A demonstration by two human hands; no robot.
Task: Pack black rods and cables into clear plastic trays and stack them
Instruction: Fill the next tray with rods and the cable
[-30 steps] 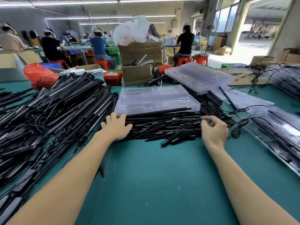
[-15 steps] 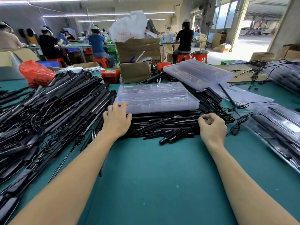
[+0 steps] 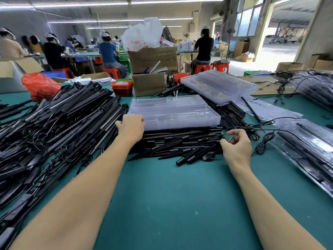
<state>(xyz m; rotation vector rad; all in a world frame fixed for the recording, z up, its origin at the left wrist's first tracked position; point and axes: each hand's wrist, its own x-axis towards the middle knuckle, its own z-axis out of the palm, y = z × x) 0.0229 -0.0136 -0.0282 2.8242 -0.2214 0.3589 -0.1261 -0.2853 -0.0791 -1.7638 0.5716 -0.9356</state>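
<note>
Clear trays under left hand

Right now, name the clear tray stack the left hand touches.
The near stack of clear trays atop the black rods; left hand grips its corner. The other stack lies farther back.
</note>
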